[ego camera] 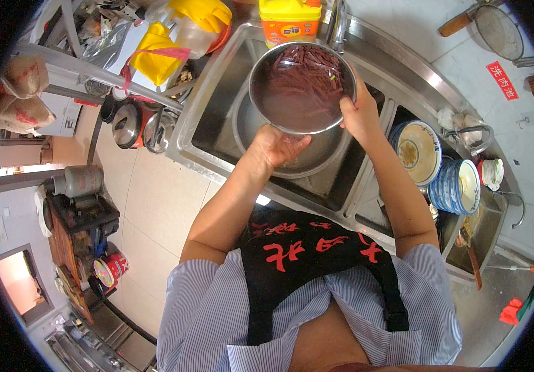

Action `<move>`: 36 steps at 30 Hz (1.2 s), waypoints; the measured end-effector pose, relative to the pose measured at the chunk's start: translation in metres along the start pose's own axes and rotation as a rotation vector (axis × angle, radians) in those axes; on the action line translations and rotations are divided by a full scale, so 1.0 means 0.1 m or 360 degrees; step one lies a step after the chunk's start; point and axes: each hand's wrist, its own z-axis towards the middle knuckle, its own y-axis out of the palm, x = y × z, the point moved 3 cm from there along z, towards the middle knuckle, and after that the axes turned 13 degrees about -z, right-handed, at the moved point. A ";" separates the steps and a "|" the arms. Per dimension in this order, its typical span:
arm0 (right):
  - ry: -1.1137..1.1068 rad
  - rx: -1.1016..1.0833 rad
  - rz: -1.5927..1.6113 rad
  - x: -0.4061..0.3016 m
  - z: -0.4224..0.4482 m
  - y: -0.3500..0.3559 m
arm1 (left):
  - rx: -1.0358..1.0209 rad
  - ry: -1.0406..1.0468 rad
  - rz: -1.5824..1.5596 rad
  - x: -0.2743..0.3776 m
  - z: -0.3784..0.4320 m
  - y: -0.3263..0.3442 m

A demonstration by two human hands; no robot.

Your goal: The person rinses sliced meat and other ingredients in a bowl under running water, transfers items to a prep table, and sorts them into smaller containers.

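Observation:
I hold a round stainless steel bowl point(258, 86) over the sink point(179, 135). Dark reddish strips, apparently raw meat point(308, 69), lie in cloudy water inside it, mostly gathered toward the far side. My right hand point(362, 111) grips the bowl's right side, its thumb over the rim. At the near edge, my left hand point(278, 146) supports the bowl from below, palm upward, with part of the hand hidden under it. Beneath the bowl, a larger round metal basin point(311, 173) sits in the sink and is partly covered from view.
A yellow-and-orange detergent jug point(290, 25) stands behind the bowl beside a faucet point(338, 28). Stacked blue-and-white bowls point(455, 186) occupy the right basin area. Yellow rubber gloves point(155, 51) hang at left. A strainer point(497, 32) hangs on the tiled wall.

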 end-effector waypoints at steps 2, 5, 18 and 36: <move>-0.0012 -0.0020 -0.0009 -0.02 0.01 0.03 | -0.0059 0.0020 -0.0025 0.02 0.03 -0.05; -0.0033 -0.0024 0.0017 -0.02 0.03 0.05 | -0.0034 0.0075 -0.0020 0.04 -0.05 0.01; -0.0129 0.0084 -0.0056 -0.13 0.09 0.09 | -0.0057 0.0047 -0.0074 0.19 -0.12 0.08; -0.0428 0.0387 -0.0116 -0.26 0.21 0.16 | -0.0172 0.0004 0.0012 0.47 -0.11 0.20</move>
